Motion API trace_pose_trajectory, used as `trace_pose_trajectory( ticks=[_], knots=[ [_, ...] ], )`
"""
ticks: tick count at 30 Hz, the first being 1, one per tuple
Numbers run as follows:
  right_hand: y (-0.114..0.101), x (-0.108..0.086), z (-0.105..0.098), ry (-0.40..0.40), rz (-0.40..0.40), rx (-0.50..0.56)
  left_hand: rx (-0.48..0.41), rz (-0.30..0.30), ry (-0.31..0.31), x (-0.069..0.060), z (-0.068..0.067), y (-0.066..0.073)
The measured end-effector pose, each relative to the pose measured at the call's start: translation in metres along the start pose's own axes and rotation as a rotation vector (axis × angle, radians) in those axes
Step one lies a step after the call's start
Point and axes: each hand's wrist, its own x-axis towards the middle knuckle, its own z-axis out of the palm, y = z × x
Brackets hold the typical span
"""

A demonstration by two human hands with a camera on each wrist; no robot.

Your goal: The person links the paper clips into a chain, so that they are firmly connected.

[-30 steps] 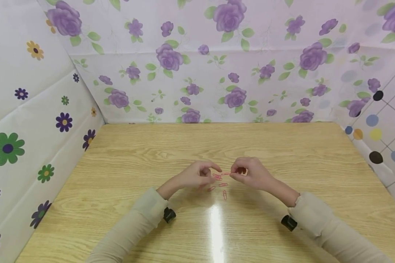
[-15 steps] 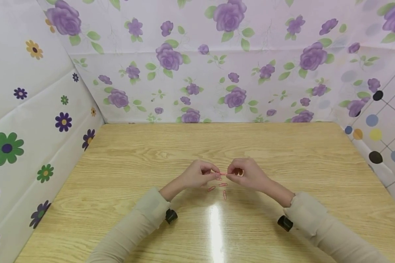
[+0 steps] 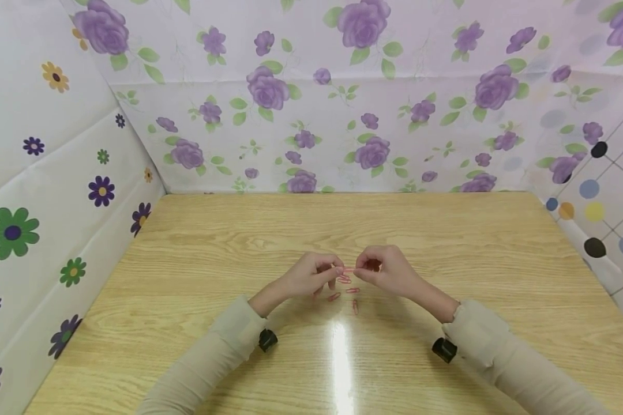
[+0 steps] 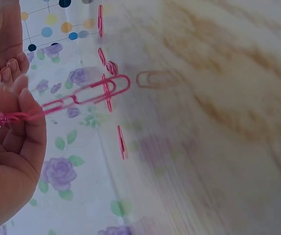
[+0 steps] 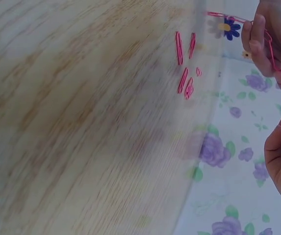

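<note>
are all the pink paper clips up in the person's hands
No, the right wrist view shows several pink paper clips lying on the wooden table.

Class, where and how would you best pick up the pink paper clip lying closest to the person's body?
I'd pinch the closest pink paper clip at its middle, across its long sides, from above and the person's side. It lies flat, roughly lengthwise towards the person, and another pink paper clip lies just beyond its far end.
</note>
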Motion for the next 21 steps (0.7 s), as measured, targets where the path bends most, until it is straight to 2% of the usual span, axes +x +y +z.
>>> trace_pose_trajectory(
  ticks=[5, 11, 21],
  knots=[
    [0.0, 0.001, 0.001, -0.011, 0.009, 0.033, 0.039, 0.04, 0.016, -0.002, -0.001, 0.0],
    [0.001, -0.002, 0.0, -0.035, 0.005, 0.06, 0.077, 0.077, 0.062, -0.004, -0.002, -0.001],
    [0.01, -0.012, -0.001, -0.063, 0.022, 0.004, 0.078, 0.056, 0.089, -0.01, -0.004, -0.001]
  ],
)
